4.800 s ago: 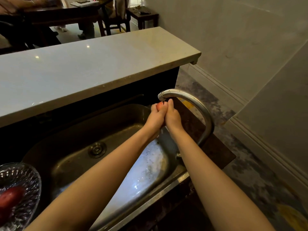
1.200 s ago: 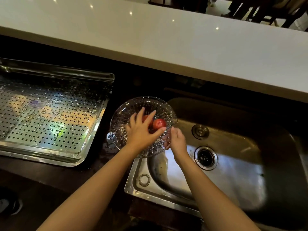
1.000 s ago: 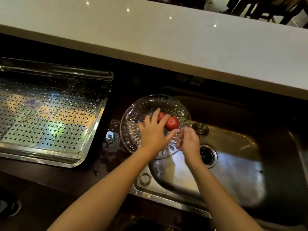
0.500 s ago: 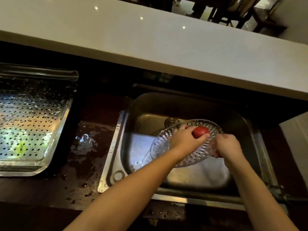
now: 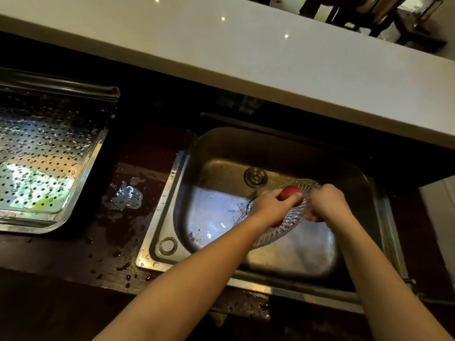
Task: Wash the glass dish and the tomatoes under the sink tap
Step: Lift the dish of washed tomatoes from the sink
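Note:
A cut-glass dish (image 5: 290,221) hangs tilted over the steel sink (image 5: 214,148), its far rim raised. My left hand (image 5: 272,205) lies inside the dish with its fingers pressed on a red tomato (image 5: 290,192). My right hand (image 5: 327,204) grips the dish's right rim from outside. Whether another tomato lies under my left hand is hidden. The tap is out of view.
A perforated steel drain tray (image 5: 49,153) sits to the left. Between it and the sink the dark worktop (image 5: 123,193) is wet with drops. A pale stone counter (image 5: 246,52) overhangs the far side. The sink strainer (image 5: 255,177) lies beyond the dish.
Both hands have carried the dish with the tomato from the worktop at the sink's left edge rightward over the basin, and it now tilts more steeply.

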